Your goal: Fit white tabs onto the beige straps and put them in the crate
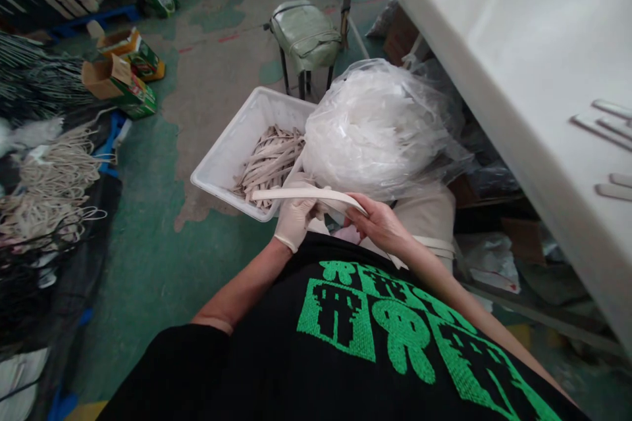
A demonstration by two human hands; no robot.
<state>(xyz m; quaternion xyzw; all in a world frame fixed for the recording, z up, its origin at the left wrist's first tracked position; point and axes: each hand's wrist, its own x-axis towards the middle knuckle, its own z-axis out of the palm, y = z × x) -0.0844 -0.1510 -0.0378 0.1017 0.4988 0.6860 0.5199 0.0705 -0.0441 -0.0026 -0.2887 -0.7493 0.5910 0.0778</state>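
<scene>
My left hand [295, 217], in a white glove, is closed around a long pale flat strip [306, 194] that lies across in front of me. My bare right hand [379, 222] pinches the same strip near its right end. Just beyond the hands sits a white plastic bin [232, 148] holding several beige strips [270, 161]. A big clear plastic bag [380, 128] stuffed with white strips rests to the right of the bin, above my right hand.
A white table [518, 66] runs along the right, with flat strips [605, 122] lying on it. A green padded stool [305, 36] stands behind the bin. Coils of cord [54, 177] and cardboard boxes [123, 75] lie on the green floor at left.
</scene>
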